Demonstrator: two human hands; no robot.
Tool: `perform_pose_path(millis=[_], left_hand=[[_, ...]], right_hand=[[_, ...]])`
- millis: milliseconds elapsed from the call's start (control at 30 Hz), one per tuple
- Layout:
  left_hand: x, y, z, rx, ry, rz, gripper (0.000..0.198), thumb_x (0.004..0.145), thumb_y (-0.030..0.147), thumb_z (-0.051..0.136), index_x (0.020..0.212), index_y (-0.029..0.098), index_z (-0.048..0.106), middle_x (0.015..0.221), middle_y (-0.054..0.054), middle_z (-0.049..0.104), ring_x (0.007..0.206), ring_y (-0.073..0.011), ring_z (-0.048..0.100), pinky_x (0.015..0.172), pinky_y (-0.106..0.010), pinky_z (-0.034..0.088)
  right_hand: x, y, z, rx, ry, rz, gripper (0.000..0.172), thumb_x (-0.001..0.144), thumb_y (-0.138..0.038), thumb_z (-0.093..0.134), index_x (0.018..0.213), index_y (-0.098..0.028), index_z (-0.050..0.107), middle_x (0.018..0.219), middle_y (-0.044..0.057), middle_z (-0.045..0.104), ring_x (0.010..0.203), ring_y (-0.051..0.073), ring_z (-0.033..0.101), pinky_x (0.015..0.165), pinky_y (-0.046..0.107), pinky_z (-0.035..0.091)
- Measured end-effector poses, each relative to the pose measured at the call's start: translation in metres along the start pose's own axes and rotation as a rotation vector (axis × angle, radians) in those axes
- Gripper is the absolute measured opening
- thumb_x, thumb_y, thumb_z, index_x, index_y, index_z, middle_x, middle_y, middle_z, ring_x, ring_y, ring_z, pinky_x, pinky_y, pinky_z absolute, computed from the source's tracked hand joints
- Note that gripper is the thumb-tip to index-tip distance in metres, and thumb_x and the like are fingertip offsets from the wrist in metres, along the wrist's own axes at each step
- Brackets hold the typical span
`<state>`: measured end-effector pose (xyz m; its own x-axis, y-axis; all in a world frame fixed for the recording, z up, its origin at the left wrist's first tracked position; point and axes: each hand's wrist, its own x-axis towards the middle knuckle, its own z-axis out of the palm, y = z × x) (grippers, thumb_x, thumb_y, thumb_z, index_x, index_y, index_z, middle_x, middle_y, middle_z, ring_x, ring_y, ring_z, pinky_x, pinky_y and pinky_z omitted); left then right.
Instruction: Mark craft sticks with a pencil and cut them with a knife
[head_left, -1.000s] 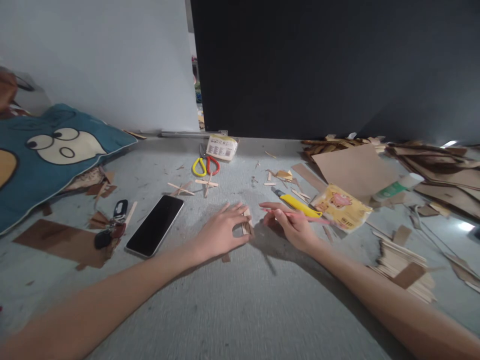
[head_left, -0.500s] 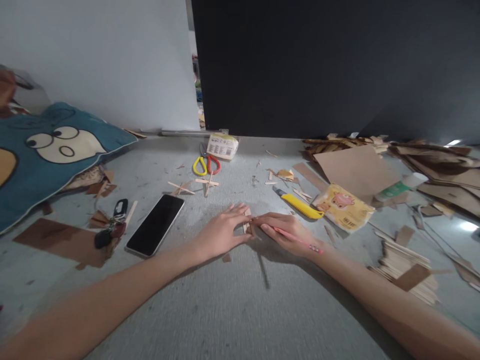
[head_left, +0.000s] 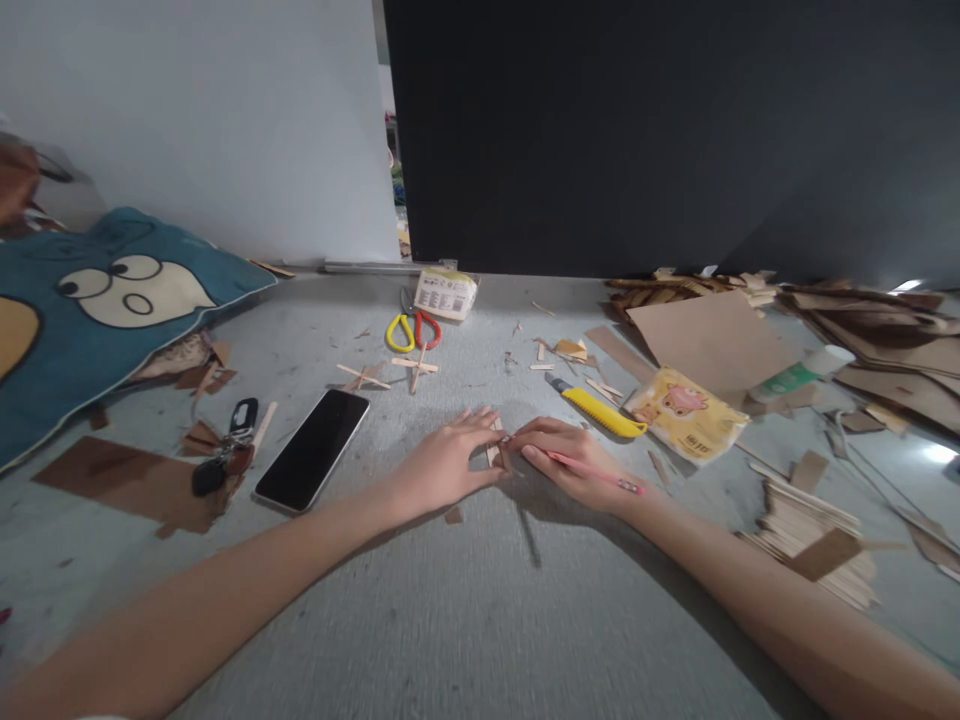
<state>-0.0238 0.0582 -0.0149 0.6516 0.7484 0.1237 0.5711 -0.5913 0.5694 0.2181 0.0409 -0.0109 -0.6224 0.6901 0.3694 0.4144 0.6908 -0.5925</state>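
A pink pencil (head_left: 579, 466) is pinched in my right hand (head_left: 574, 460), its tip pointing left at a small brown cardboard piece with pale wooden strips (head_left: 494, 455). Around that piece, my left hand (head_left: 439, 465) holds it against the table, thumb at the near end and fingers stretched along the far end. The fingers partly hide it. Beyond my left hand lies a small cross of wooden sticks (head_left: 415, 366), with a second stick cross (head_left: 363, 377) to its left. Right of my right hand is a yellow utility knife (head_left: 600, 409).
A phone (head_left: 313, 450) and keys (head_left: 225, 450) lie left. Scissors (head_left: 413, 330) and a small packet (head_left: 445, 294) are at the back. A tissue pack (head_left: 688, 415), a glue stick (head_left: 801, 374), cardboard (head_left: 712, 335) and piled wooden sticks (head_left: 814, 530) lie right. A blue cushion (head_left: 135, 300) stands far left.
My right hand has shifted slightly, and the pencil's tilt has changed a little with it. My left hand stays in place on the small piece.
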Motion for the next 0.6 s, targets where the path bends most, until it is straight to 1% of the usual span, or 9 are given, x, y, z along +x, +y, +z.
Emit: perform_pose_path(millis=[200,300,367,467,533,600], left_hand=[[0.001,0.0,-0.001,0.002,-0.016,0.001,0.048,0.093,0.036,0.077,0.137,0.019,0.069,0.16,-0.016,0.051,0.153,-0.0282,0.044,0.128,-0.048,0.036],[0.002,0.003,-0.003,0.016,-0.027,-0.005,0.043,0.092,0.034,0.077,0.133,0.022,0.072,0.16,-0.013,0.051,0.153,-0.0275,0.044,0.127,-0.046,0.037],[0.002,0.005,-0.005,0.016,-0.029,-0.018,0.042,0.092,0.031,0.076,0.133,0.024,0.073,0.16,-0.011,0.051,0.153,-0.0271,0.045,0.127,-0.046,0.037],[0.003,0.007,-0.006,0.009,-0.041,-0.019,0.04,0.092,0.033,0.076,0.131,0.024,0.074,0.161,-0.011,0.05,0.153,-0.0269,0.044,0.128,-0.045,0.036],[0.003,0.006,-0.006,0.011,-0.046,-0.021,0.04,0.092,0.036,0.077,0.129,0.022,0.074,0.16,-0.011,0.051,0.154,-0.0269,0.043,0.129,-0.044,0.035],[0.003,0.005,-0.005,0.018,-0.037,-0.032,0.044,0.092,0.039,0.077,0.131,0.021,0.073,0.16,-0.012,0.052,0.154,-0.0268,0.042,0.129,-0.045,0.035]], right_hand=[[0.0,0.001,0.0,-0.005,0.014,-0.01,0.038,0.112,-0.029,0.037,0.104,-0.025,0.075,0.105,0.008,0.077,0.101,0.02,0.071,0.092,0.035,0.06],[0.0,0.002,0.001,0.002,0.026,-0.028,0.039,0.113,-0.03,0.037,0.106,-0.025,0.075,0.105,0.008,0.077,0.098,0.021,0.072,0.09,0.035,0.06],[-0.002,0.003,0.002,0.008,0.048,-0.011,0.039,0.113,-0.033,0.038,0.11,-0.025,0.076,0.104,0.009,0.078,0.096,0.022,0.072,0.087,0.036,0.06],[-0.004,0.006,0.005,0.041,0.153,0.114,0.039,0.112,-0.041,0.04,0.116,-0.025,0.075,0.098,0.008,0.079,0.088,0.022,0.074,0.079,0.034,0.06],[-0.005,0.009,0.007,0.105,0.218,0.221,0.043,0.111,-0.049,0.043,0.109,-0.023,0.076,0.086,0.007,0.078,0.076,0.02,0.073,0.07,0.032,0.058],[-0.004,0.011,0.008,0.174,0.24,0.289,0.049,0.108,-0.057,0.046,0.096,-0.021,0.076,0.074,0.006,0.073,0.064,0.019,0.067,0.059,0.03,0.054]])
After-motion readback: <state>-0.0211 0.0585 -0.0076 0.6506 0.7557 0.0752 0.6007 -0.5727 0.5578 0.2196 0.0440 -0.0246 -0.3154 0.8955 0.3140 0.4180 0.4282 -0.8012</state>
